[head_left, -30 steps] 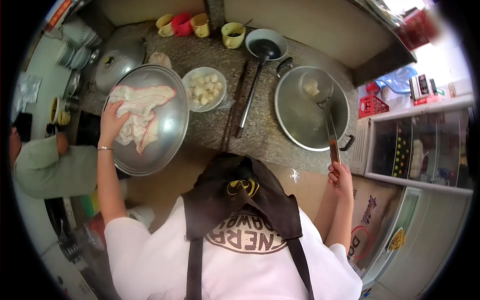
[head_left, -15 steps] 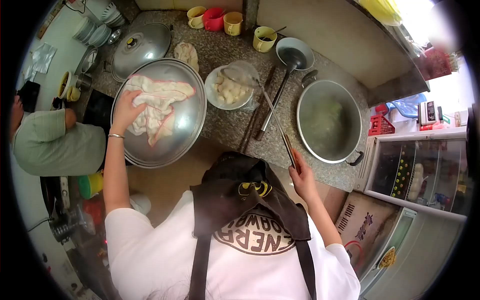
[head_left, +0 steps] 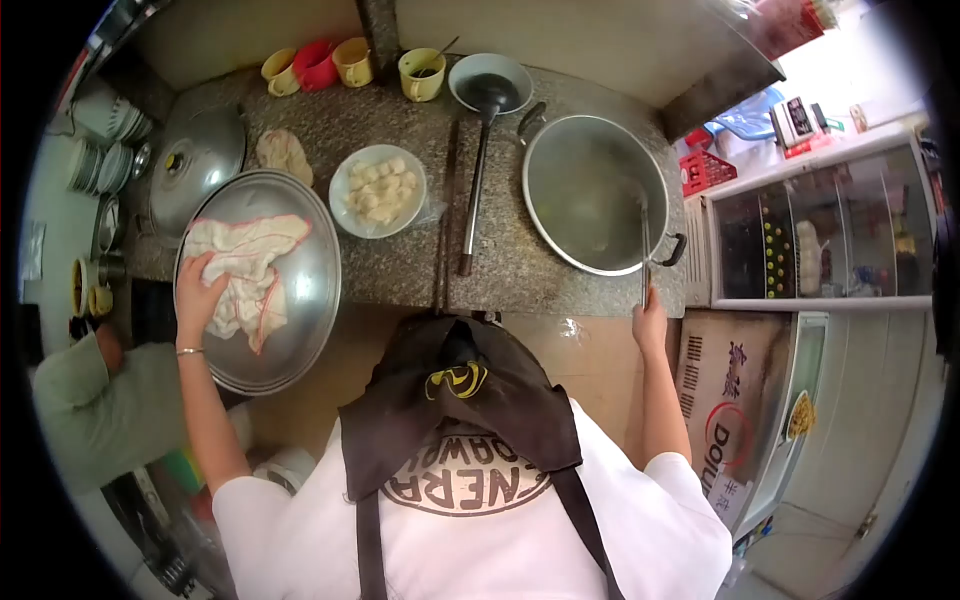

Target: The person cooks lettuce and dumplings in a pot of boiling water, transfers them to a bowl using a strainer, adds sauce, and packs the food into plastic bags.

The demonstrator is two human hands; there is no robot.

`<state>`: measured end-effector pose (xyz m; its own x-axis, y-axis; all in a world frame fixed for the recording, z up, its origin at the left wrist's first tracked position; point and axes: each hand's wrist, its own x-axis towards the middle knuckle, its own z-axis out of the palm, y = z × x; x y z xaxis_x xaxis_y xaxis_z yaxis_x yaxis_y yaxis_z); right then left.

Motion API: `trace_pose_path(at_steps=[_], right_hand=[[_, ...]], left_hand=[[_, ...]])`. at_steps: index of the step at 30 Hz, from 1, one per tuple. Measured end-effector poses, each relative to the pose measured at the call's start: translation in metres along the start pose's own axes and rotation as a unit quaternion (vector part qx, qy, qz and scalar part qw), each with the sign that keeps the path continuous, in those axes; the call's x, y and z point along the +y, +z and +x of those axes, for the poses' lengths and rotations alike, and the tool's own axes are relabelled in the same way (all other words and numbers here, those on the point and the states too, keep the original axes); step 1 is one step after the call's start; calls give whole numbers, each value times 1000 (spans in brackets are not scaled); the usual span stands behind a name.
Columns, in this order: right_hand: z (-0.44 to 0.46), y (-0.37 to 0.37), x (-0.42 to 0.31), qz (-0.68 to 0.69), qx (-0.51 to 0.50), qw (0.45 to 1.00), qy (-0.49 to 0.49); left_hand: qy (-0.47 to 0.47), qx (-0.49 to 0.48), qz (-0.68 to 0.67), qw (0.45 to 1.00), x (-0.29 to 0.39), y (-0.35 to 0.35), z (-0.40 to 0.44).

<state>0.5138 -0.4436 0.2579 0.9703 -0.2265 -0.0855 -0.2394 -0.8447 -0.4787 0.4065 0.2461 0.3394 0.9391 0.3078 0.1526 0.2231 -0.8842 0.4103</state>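
My left hand (head_left: 202, 300) is closed on a white cloth (head_left: 250, 262) with red edging, bunched on top of a large metal lid (head_left: 312, 325). Whether a knob lies under the cloth is hidden. My right hand (head_left: 649, 325) grips the long handle of a wire skimmer (head_left: 645, 235), which reaches over the near right rim into a big steaming pot (head_left: 532, 210). The skimmer's head is down in the cloudy water and hard to make out. Left of the pot, a white bowl (head_left: 338, 212) holds several pale dumpling-like pieces (head_left: 382, 190).
A ladle (head_left: 478, 190) rests in a metal bowl (head_left: 515, 75) on the stone counter (head_left: 400, 275). Several cups (head_left: 420, 82) line the back wall. Another lid (head_left: 205, 150) and a crumpled cloth (head_left: 284, 155) lie left. A person (head_left: 100, 410) is at far left; a glass-fronted fridge (head_left: 820, 302) stands right.
My right hand has swung the skimmer from above the bowl of pale pieces into the pot. My left hand, cloth and lid stay together. The view has shifted right.
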Motion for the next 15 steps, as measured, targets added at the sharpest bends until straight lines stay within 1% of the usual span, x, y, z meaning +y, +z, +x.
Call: trace_pose_path(at_steps=[1,2,3,4,5,6,7,8,9,10,11,12,13,15], right_hand=[[-13,-6,-7,-54,-35,997,36],[-24,-3,1,-64,-47,996,46],[-38,2,8,-23,-24,999,-2],[-51,2,15,4,-58,998,29],[-63,-2,6,31,-92,994,59],[-71,-8,-6,33,-89,993,64],[-78,-16,-19,48,-98,990,90],[-84,-18,-26,63,-107,986,115],[-86,-13,-27,65,-105,985,119],[-86,-5,-27,8,-38,998,55],[-83,2,-27,-48,31,998,-11],[-78,7,-29,-53,59,996,-35],[-71,11,-33,-44,68,996,-36],[-56,21,-47,50,142,982,-113]], left_hand=[[8,-1,-1,1000,-1,1,1],[3,-2,0,1000,-1,2,3],[-4,-4,1,1000,-2,3,4],[10,-6,0,1000,-3,4,7],[16,-8,0,1000,-1,5,9],[14,-10,0,1000,0,6,11],[12,-12,0,1000,2,7,13],[16,-14,1,1000,3,7,15],[11,-20,-11,1000,5,8,18],[6,-26,-22,999,8,8,20],[12,-25,-21,999,11,9,22],[25,-27,-31,999,14,9,23],[38,-24,-38,998,14,9,25],[69,-20,-53,996,12,12,29]])
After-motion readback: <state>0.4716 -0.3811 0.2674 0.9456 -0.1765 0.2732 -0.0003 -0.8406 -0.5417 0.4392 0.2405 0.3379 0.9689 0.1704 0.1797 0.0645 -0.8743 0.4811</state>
